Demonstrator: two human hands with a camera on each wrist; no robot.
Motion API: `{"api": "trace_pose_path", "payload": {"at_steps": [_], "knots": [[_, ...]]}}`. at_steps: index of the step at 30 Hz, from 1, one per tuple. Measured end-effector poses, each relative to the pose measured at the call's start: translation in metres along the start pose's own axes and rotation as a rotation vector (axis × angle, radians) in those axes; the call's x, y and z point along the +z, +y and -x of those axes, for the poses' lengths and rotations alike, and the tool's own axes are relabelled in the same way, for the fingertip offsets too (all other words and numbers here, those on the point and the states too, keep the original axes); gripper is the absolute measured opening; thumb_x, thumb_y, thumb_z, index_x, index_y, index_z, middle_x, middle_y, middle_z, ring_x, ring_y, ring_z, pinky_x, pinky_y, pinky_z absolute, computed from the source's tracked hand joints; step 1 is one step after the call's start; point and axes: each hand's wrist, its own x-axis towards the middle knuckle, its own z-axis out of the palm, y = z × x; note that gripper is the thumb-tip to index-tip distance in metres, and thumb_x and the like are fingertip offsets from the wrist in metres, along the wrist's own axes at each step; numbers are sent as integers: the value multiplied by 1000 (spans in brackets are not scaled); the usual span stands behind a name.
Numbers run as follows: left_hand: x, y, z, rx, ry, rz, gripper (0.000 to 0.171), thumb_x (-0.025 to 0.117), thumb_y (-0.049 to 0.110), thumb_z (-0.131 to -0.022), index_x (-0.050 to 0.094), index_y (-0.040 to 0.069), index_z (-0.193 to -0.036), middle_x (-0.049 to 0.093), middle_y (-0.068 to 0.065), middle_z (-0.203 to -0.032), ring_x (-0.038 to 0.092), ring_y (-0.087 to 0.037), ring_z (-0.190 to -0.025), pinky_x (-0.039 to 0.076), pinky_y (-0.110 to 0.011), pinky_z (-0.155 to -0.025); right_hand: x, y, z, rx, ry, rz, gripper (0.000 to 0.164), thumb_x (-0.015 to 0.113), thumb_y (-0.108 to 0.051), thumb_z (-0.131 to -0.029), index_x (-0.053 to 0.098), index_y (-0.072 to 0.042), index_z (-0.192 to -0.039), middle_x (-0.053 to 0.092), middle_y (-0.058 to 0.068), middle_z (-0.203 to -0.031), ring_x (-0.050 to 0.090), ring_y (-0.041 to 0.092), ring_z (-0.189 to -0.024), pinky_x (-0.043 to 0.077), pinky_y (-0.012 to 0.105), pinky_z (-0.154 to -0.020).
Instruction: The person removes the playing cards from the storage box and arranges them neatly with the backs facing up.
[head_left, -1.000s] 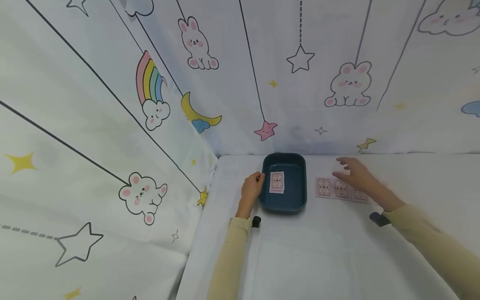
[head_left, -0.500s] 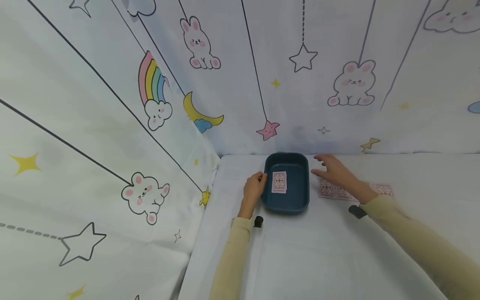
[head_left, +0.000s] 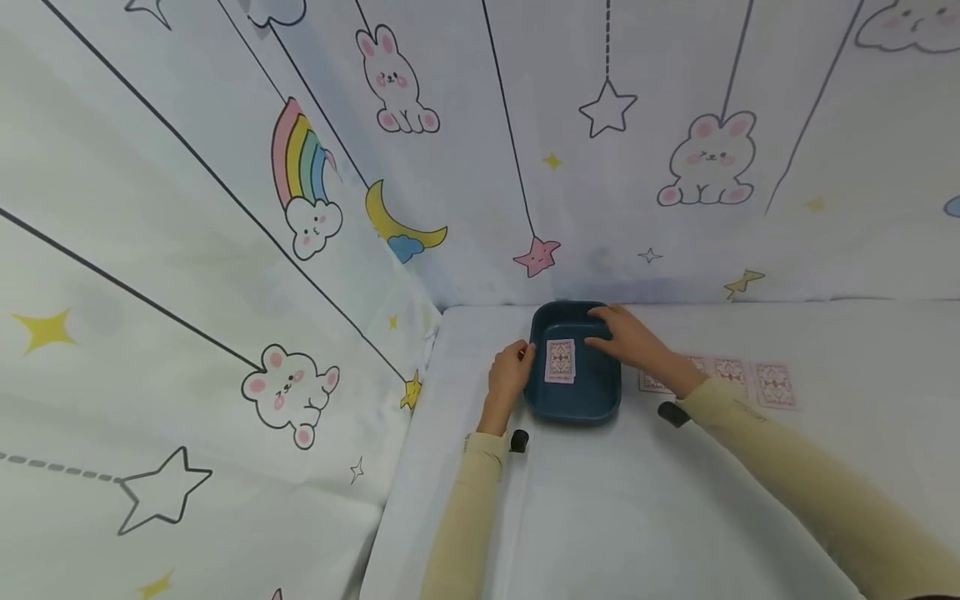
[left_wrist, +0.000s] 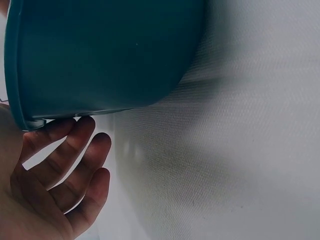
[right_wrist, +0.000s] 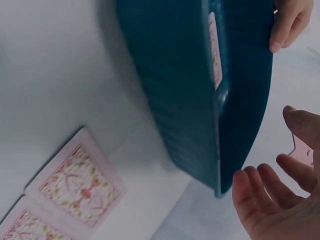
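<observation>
A dark teal tray [head_left: 577,408] with raised walls stands on the white-covered table, with a small stack of playing cards [head_left: 560,361] face down inside it. My left hand [head_left: 509,375] pinches the tray's left rim, its thumb over the edge and its fingers along the outer wall, as the left wrist view shows. Over the tray's right rim, my right hand [head_left: 628,337] reaches across with fingers and thumb spread apart, holding nothing. Right of the tray lies a row of face-down playing cards [head_left: 776,385], partly covered by my right forearm; two cards [right_wrist: 80,180] show in the right wrist view.
A cloth backdrop [head_left: 480,208] with rabbits and stars rises behind the table, and another part [head_left: 187,333] runs along the left side. The tray sits near the table's back edge. Black pieces [head_left: 519,441] are at both wrists.
My right hand has moved left from above the card row to the tray's right side, uncovering the cards at the row's right end. My left hand stays on the rim.
</observation>
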Motion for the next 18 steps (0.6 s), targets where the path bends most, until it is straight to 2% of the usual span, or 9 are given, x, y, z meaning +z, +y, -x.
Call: {"api": "trace_pose_path", "payload": {"at_steps": [5,10,18], "knots": [[1,-3,-1,-10,-8,-3,34,48,40,-106,67,13,-97,63,-3,-80,52,-15,-65,38,-27,-57,10,-13,-17,2,-10,10,61,68,-29,-97,45,1,-145,41,31,-148,45,45,-135,39,59,-110],[2,-6,-2,-10,-7,-6,33,49,40,-106,67,14,-96,64,-2,-80,52,-15,-64,39,-28,-56,21,-25,-33,22,-63,38,64,69,-29,-96,44,2,-146,43,30,-146,47,44,-133,41,57,-107],[1,-6,-4,13,4,-15,33,49,40,-105,66,15,-94,63,-1,-79,51,-14,-62,37,-27,-55,35,-26,-59,114,-160,118,67,67,-30,-97,39,4,-148,39,32,-148,42,48,-136,38,58,-110]]}}
